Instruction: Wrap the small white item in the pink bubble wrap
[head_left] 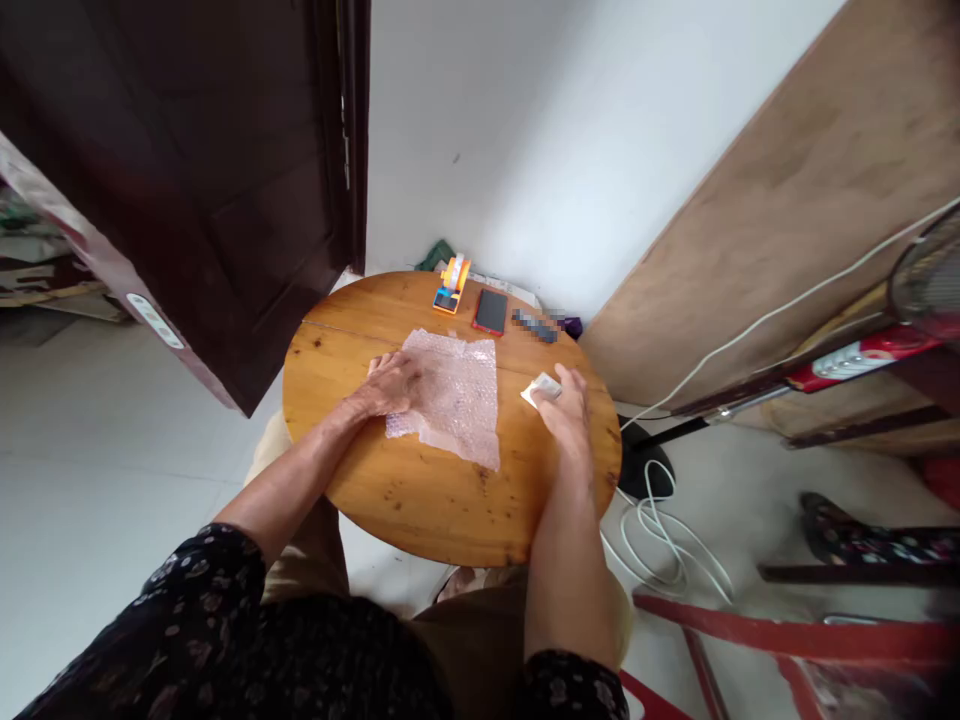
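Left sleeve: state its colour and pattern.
The left sleeve is black with small pale flowers, seen in the head view.

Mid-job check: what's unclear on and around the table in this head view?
All in the head view:
White item: partly covered by the right hand; its kind is unclear.
Bubble wrap: part lies hidden beneath the left hand.
Dark item: blurred by pixelation.
Green item: lower part hidden behind the table.

Flat bubble wrap (461, 392), white item (538, 386)
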